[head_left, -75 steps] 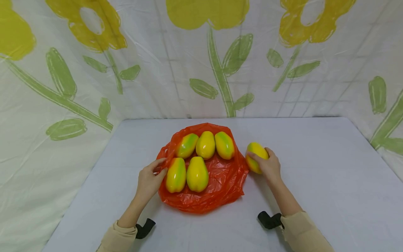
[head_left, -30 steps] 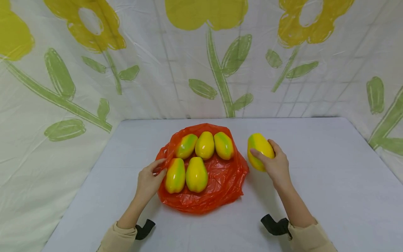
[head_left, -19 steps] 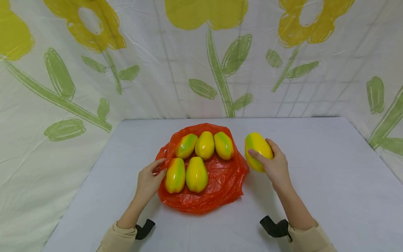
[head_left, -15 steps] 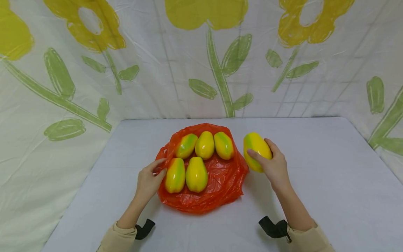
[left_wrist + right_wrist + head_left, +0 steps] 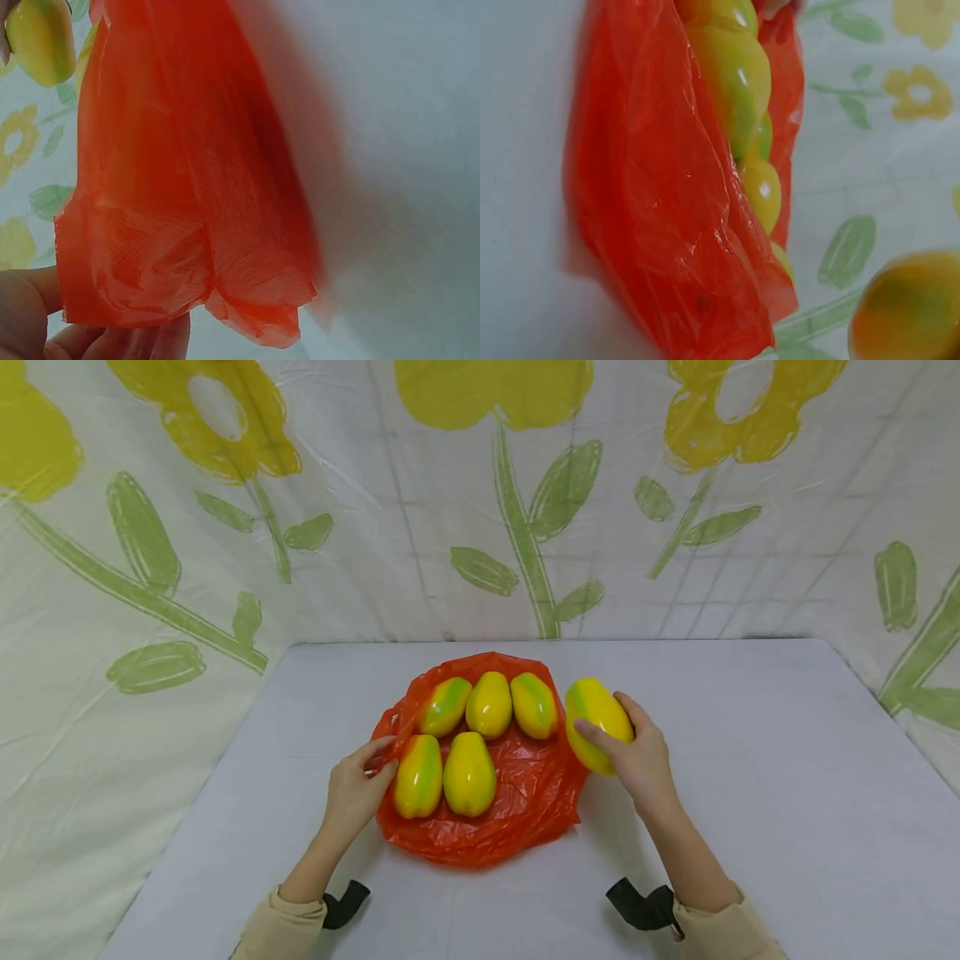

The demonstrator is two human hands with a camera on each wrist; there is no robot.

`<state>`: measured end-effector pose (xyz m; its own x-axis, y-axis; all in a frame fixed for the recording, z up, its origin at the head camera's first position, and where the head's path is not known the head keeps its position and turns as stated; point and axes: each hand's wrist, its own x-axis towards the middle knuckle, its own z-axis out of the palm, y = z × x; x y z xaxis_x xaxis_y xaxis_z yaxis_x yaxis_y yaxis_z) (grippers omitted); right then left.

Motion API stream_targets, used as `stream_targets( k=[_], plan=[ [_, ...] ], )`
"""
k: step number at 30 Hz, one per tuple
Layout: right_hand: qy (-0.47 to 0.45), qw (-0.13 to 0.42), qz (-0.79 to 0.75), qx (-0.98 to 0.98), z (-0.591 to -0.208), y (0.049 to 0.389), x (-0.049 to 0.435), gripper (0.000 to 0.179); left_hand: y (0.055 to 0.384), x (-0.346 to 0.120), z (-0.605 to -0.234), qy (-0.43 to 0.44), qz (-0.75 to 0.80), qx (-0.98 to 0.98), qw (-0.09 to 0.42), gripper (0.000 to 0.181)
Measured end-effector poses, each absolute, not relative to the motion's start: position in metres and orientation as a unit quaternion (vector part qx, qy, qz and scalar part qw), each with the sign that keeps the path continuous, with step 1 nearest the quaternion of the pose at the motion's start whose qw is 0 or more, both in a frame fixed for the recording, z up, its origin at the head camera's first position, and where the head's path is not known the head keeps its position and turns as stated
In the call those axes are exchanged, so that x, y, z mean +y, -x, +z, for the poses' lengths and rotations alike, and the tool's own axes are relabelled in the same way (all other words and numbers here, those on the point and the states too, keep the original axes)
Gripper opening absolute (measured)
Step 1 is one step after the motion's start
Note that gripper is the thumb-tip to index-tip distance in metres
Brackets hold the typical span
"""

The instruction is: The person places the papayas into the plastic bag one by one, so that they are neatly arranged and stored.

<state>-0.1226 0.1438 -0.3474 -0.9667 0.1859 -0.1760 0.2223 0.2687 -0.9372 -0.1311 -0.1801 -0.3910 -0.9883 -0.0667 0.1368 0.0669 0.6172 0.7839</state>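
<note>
My right hand [image 5: 641, 762] grips a glossy yellow-green papaya [image 5: 594, 703], thumb on its near side and fingers round the far side. Raised over the table, this papaya overlaps the right rim of a red plastic bag [image 5: 525, 785] in the head view. Several similar papayas lie inside the wide-mouthed bag: a back row [image 5: 491, 706] and a front pair [image 5: 469, 777]. At the bag's left rim, my left hand [image 5: 356, 787] pinches the plastic between thumb and fingers. The left wrist view shows the bag's wall [image 5: 150, 255] partly covering those fingers [image 5: 172, 341].
A white-covered table [image 5: 757, 777] lies under everything. Behind it hangs a pale curtain [image 5: 360, 560] printed with yellow flowers and green leaves. Black curved mounts [image 5: 641, 906] stick out from both wrists.
My right hand has lifted the papaya from beside the bag, first up and to the right, then back leftward to the bag's right rim. The left hand has stayed in place.
</note>
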Motion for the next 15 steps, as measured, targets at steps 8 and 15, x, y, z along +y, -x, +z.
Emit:
stream_targets(
  k=[8, 15],
  plan=[
    [-0.121, 0.026, -0.596, 0.793, -0.351, 0.122, 0.136, 0.082, 0.131, -0.180, -0.390, 0.006, -0.439, -0.895, 0.080, 0.032],
    [-0.111, 0.033, -0.599, 0.793, -0.353, 0.120, 0.124, 0.083, 0.131, -0.180, -0.390, 0.004, -0.437, -0.896, 0.080, 0.032]
  ],
)
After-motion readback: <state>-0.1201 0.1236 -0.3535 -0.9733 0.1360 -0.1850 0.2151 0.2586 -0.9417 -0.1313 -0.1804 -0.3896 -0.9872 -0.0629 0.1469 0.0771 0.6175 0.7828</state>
